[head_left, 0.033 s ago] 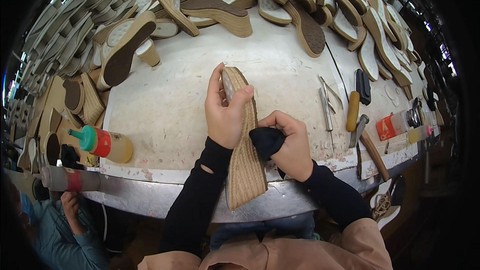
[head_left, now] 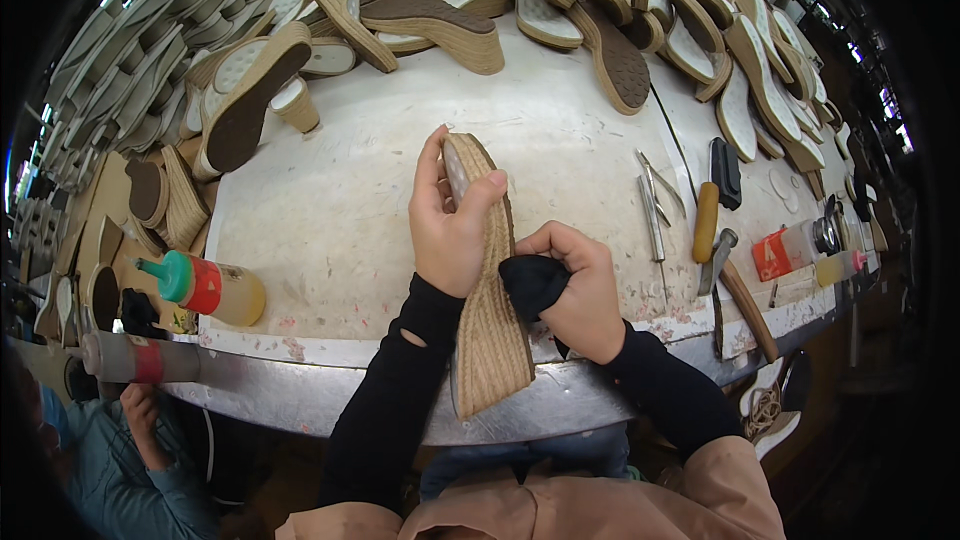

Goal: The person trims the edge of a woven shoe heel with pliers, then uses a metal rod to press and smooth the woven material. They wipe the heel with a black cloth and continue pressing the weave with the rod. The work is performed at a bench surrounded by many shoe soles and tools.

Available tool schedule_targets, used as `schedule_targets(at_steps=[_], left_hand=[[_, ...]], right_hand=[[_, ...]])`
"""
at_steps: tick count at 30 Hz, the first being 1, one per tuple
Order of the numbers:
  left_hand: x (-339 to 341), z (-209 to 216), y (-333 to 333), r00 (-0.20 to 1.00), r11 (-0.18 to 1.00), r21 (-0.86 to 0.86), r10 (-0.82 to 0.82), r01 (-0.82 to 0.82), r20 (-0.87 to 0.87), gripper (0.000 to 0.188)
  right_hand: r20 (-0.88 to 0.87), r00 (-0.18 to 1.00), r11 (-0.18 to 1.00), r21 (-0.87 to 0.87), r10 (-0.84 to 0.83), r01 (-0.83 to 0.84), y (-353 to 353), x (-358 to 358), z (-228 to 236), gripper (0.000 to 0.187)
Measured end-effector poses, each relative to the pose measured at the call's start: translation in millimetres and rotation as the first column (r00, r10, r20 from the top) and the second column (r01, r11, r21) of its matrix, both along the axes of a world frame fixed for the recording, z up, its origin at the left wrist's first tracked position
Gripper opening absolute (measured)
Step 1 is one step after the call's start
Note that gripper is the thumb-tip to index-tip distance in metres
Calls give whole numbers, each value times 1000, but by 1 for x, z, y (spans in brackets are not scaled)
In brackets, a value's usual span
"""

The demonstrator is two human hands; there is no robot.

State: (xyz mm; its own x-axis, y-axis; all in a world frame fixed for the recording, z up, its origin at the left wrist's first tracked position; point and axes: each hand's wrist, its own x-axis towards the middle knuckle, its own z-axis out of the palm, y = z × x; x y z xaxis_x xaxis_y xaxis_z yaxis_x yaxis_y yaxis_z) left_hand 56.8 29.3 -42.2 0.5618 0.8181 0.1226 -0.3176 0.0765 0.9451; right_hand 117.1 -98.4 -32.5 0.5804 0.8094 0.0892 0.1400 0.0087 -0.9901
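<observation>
A wedge shoe sole point(head_left: 495, 340) wrapped in tan woven rope stands tilted on its edge over the front of the table. My left hand point(head_left: 450, 225) grips its narrow toe end, thumb across the rope side and fingers behind the pale inner face. In my right hand point(head_left: 585, 290) is a bunched black cloth point(head_left: 535, 283), pressed against the sole's right edge about halfway along. The fingers are curled round the cloth, and part of them is hidden by it. Black sleeves cover both forearms.
Many similar wedge soles point(head_left: 435, 25) are heaped along the back. At left stands a green-capped bottle point(head_left: 215, 288), with a grey bottle point(head_left: 140, 357) nearer. On the right lie pliers point(head_left: 655, 205), a yellow-handled tool point(head_left: 706, 223) and a hammer point(head_left: 748, 312). A co-worker's hand point(head_left: 142, 408) shows lower left.
</observation>
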Motion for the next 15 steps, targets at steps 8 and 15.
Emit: schedule_targets(at_steps=[8,15], left_hand=[[3,0,4,1000,1000,19,-4,4,-13,65],[2,2,4,999,999,3,-37,37,1,67]], right_hand=[[-2,1000,1000,-2,21,-21,2,5,-2,9],[-112,987,993,-27,114,-118,-4,14,1,8]])
